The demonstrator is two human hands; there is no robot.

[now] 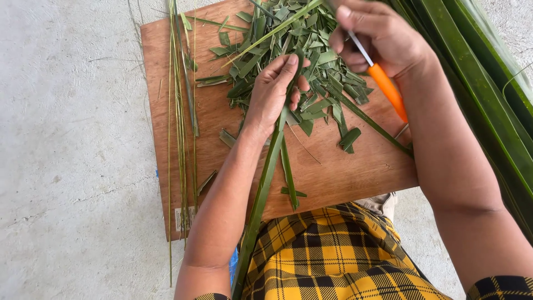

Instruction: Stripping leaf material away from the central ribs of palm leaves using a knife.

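Holding a long green leaf strip [265, 178] down on the wooden board [344, 166], my left hand [272, 94] pinches it. My right hand [377, 36] grips an orange-handled knife [383, 83] above the cut leaf bits [322, 72].

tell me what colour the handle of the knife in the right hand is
Bright orange handle, sticking out below the right hand; the head view shows it clearly.

Thin leaf ribs [180, 111] lie along the wooden board [344, 172] on grey concrete floor [72, 166].
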